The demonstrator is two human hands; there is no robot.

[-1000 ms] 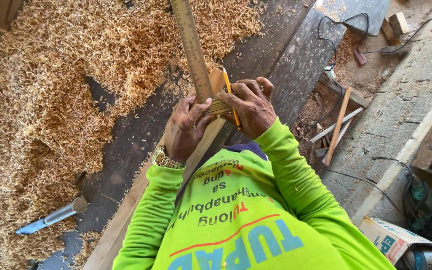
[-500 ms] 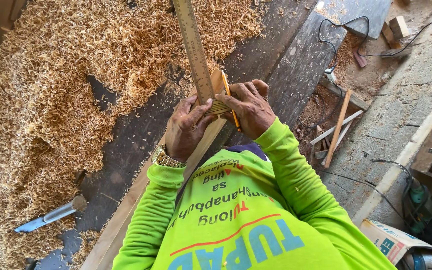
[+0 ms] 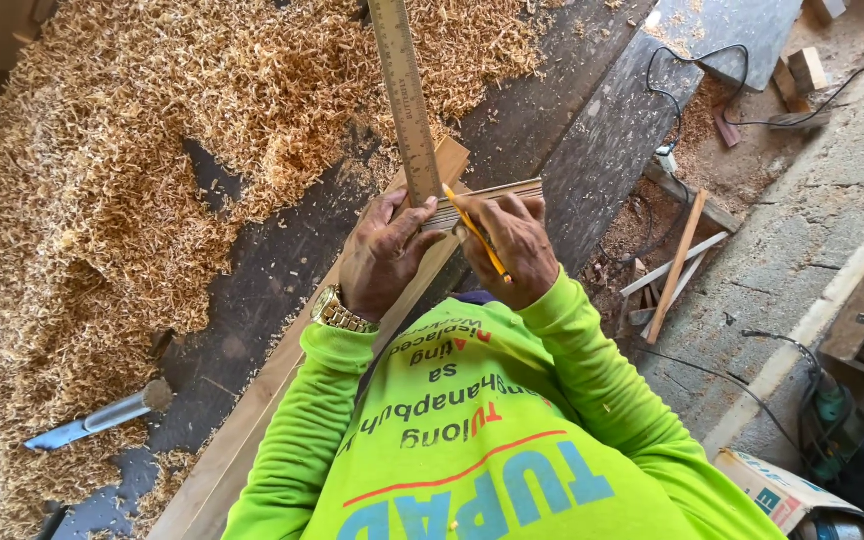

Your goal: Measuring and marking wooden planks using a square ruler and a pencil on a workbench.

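Head view: left hand [image 3: 384, 255] grips square [image 3: 404, 95] on plank [image 3: 252, 420]; right hand [image 3: 512, 245] pinches pencil [image 3: 477, 235], marking; next needs steady line.

By the hands: a yellow pencil [image 3: 474, 231], a tan ruler [image 3: 404, 92] with black marks, a gold watch [image 3: 339, 311], bright green sleeves [image 3: 297, 430].

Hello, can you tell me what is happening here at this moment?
A person in a bright green long-sleeved shirt bends over a long wooden plank. The left hand presses a metal square ruler onto the plank, and the right hand holds a yellow pencil against the ruler's edge. Wood shavings cover the floor nearby.
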